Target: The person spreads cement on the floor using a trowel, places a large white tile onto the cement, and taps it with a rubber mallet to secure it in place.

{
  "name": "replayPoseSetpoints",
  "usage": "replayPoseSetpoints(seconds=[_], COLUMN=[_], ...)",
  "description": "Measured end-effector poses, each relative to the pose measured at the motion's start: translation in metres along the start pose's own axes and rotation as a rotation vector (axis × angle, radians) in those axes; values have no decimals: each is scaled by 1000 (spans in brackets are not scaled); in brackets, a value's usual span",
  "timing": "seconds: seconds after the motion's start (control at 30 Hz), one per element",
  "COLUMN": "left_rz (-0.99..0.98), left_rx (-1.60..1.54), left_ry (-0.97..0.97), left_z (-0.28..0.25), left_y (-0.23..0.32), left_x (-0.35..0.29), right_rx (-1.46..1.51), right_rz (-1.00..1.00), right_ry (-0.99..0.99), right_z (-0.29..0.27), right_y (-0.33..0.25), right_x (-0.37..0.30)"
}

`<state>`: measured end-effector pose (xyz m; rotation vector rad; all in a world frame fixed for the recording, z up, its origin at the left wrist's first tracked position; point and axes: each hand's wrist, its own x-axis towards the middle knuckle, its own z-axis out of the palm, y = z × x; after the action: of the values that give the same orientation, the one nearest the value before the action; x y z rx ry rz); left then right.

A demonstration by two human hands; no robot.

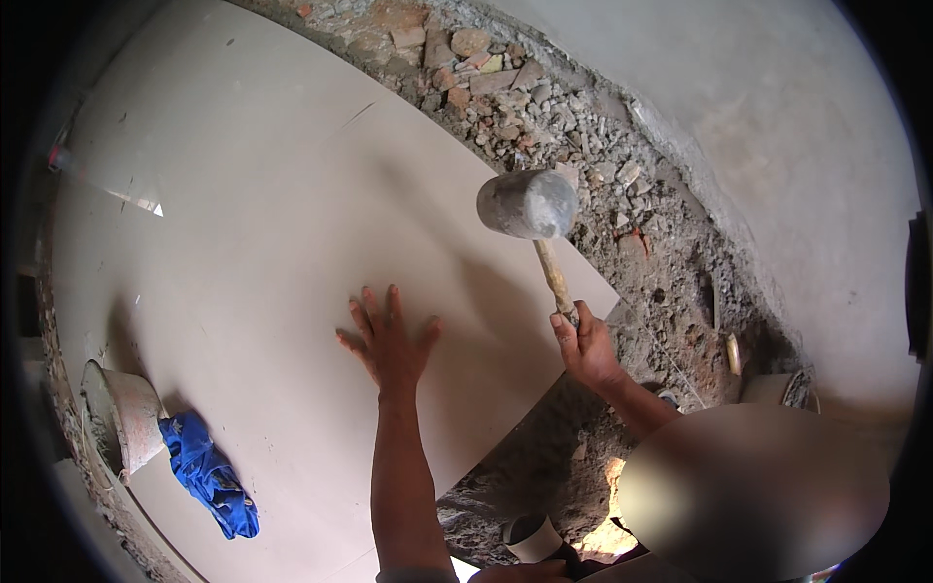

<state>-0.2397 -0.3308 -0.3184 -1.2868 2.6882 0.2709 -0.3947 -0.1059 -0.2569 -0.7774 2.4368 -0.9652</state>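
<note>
My left hand [391,342] lies flat with fingers spread on a large pale beige floor tile [262,194]. My right hand [586,345] grips the wooden handle of a rubber mallet [530,206], whose grey head is raised above the tile's right edge. The mallet head hangs over the tile near the rubble beside it.
Broken brick and stone rubble [544,107] runs along the tile's far and right sides, against a grey plastered wall [777,126]. A dirty bucket [126,413] and a blue cloth [209,474] rest on the tile at lower left. A white cup-like object [533,536] sits near the bottom edge.
</note>
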Motion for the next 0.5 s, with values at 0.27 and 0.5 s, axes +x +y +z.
replayPoseSetpoints(seconds=[0.27, 0.5], left_rz=[-16, -2], left_rx=[-20, -35], left_ry=[-38, -37], left_z=[-1, 2], left_y=[-2, -6], left_x=[2, 1], right_rx=[-79, -187], right_rz=[-110, -224], right_ry=[11, 131], right_z=[27, 37], right_y=[-19, -17], right_x=[61, 51])
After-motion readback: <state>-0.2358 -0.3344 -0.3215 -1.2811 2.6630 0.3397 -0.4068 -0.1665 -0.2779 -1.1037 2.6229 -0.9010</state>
